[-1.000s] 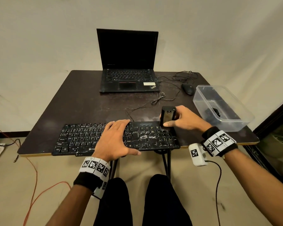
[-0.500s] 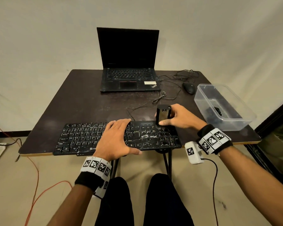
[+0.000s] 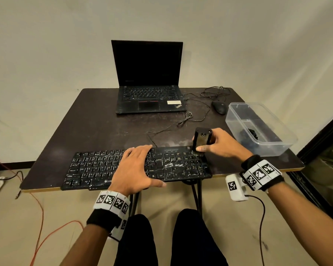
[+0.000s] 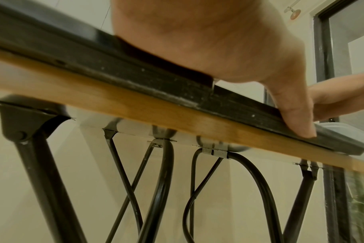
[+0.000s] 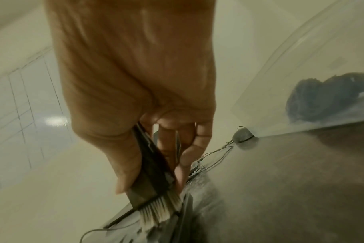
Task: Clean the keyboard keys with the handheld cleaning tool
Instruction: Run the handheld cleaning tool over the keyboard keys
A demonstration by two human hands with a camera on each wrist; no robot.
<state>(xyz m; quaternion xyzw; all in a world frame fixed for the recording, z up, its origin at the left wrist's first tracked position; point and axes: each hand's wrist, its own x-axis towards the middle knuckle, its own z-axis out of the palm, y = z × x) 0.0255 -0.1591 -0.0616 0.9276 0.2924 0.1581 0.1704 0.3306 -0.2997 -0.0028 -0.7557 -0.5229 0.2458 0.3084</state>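
A black keyboard [image 3: 96,167] streaked with white dust lies along the table's near edge. My left hand [image 3: 135,167] lies flat on its middle keys, fingers straight, with the thumb on the front edge [image 4: 297,121]. My right hand [image 3: 217,144] grips a black handheld cleaning tool [image 3: 201,139] upright over the keyboard's far right corner. Its pale bristles [image 5: 160,212] touch the keyboard's top edge in the right wrist view, where thumb and fingers pinch the tool body [image 5: 154,174].
An open black laptop [image 3: 148,96] stands at the back of the dark table [image 3: 96,127]. A mouse [image 3: 219,107] and loose cables [image 3: 192,116] lie right of it. A clear plastic tub [image 3: 258,127] holding a dark object sits at the right edge.
My right hand moved the tool left along the keyboard's back edge, then right again to the far right corner. The left hand stayed flat on the keys.
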